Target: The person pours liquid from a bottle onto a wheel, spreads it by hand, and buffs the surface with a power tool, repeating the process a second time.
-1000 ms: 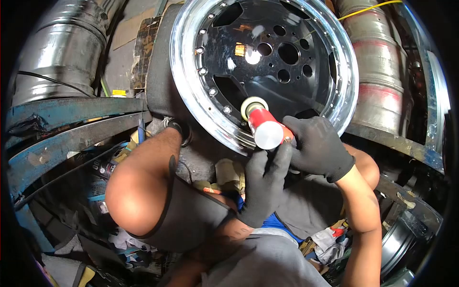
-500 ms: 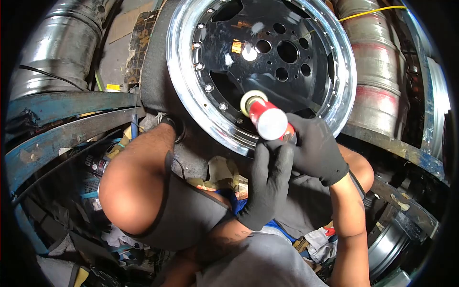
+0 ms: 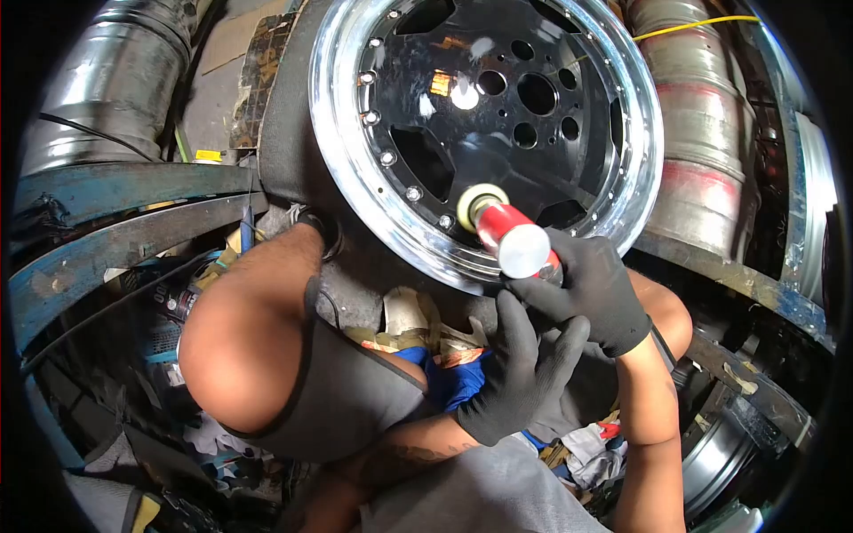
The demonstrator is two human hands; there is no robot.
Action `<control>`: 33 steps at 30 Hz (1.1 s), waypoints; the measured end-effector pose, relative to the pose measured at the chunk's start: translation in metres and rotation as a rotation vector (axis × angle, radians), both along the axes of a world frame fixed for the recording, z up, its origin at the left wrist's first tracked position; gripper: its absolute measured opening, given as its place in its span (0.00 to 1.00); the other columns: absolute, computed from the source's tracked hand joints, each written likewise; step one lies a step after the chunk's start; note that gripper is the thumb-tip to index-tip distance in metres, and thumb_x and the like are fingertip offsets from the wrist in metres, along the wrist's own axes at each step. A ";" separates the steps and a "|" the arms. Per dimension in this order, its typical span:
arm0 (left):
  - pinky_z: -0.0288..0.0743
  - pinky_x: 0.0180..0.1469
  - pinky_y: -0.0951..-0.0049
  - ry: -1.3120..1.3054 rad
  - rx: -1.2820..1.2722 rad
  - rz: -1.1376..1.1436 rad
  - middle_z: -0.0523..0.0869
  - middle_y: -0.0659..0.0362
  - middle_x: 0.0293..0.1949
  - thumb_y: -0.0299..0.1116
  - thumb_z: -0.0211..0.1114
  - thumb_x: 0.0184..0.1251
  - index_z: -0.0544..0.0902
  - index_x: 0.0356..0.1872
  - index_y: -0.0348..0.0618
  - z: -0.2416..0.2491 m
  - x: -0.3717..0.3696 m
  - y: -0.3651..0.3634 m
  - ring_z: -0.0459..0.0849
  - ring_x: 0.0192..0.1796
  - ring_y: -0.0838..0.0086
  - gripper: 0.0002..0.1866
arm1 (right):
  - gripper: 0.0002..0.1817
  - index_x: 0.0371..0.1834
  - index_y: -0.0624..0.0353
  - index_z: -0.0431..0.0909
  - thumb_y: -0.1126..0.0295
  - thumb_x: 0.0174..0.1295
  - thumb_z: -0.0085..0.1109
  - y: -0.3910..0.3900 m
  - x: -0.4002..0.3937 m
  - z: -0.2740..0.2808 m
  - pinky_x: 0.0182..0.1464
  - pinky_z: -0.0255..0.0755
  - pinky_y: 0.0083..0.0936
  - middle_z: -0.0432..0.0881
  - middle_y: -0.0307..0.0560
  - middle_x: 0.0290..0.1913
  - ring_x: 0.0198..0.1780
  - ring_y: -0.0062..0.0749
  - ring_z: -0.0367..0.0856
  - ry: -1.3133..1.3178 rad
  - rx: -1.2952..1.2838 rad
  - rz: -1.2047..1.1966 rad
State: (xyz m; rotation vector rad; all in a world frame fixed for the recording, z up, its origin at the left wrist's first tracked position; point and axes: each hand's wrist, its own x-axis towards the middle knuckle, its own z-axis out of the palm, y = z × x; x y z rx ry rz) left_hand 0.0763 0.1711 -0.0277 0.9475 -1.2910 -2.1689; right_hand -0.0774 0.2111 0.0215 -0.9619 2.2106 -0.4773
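A black wheel face with a polished silver rim (image 3: 355,178) leans in front of me, ringed by small bolts. My right hand (image 3: 593,289), in a dark glove, is wrapped round a red polisher with a silver end (image 3: 522,250). The polisher's pale round pad (image 3: 480,206) is at the lower part of the black face. Just below the tool, my gloved left hand (image 3: 524,377) has its fingers apart and holds nothing. Its fingertips are near the right hand and the lower rim.
Stacked metal wheel barrels stand at the left (image 3: 111,84) and right (image 3: 697,124). Blue metal bars (image 3: 133,191) cross the left side. A yellow cable (image 3: 697,27) runs at the upper right. Cloths (image 3: 591,457) and clutter lie below, with another silver rim (image 3: 720,462) at the lower right.
The polisher and my right hand have moved slightly right and down. My left hand has moved down and right, and its fingers have spread.
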 end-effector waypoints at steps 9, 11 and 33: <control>0.76 0.55 0.73 0.214 0.253 -0.444 0.79 0.51 0.57 0.32 0.62 0.80 0.59 0.73 0.35 -0.001 -0.036 -0.013 0.80 0.54 0.76 0.30 | 0.22 0.47 0.64 0.88 0.55 0.62 0.72 0.002 -0.017 0.003 0.39 0.78 0.37 0.88 0.57 0.30 0.32 0.44 0.90 0.002 -0.057 -0.278; 0.77 0.53 0.73 0.186 0.233 -0.462 0.80 0.53 0.56 0.31 0.62 0.79 0.61 0.70 0.34 -0.002 -0.036 -0.007 0.80 0.54 0.79 0.27 | 0.22 0.47 0.64 0.88 0.55 0.62 0.73 0.008 -0.017 0.005 0.39 0.79 0.36 0.88 0.57 0.30 0.32 0.43 0.90 -0.014 -0.009 -0.317; 0.80 0.48 0.57 0.079 -0.005 -0.558 0.84 0.39 0.49 0.36 0.69 0.73 0.59 0.64 0.27 -0.006 -0.028 0.040 0.88 0.48 0.55 0.33 | 0.21 0.47 0.60 0.87 0.54 0.60 0.73 0.056 -0.028 0.000 0.41 0.79 0.43 0.87 0.58 0.33 0.36 0.55 0.89 -0.002 -0.068 -0.099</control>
